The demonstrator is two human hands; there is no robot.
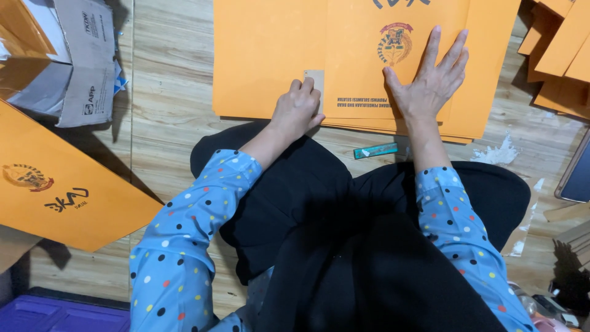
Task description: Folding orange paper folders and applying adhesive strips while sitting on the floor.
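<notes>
I see my left hand [298, 110] curled, fingers pinching a small brown tab [316, 82]; my right hand [430, 83] lies spread flat, holding nothing, on the orange envelope [369, 55].

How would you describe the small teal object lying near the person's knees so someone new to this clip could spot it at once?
Start from the wide stack of orange folders spread on the wooden floor ahead of the person. Just below its near edge, under the flat right hand, lies a small teal stick against the black clothing. It is the only slim, blue-green item there; everything around it is orange, black or wood.
</notes>
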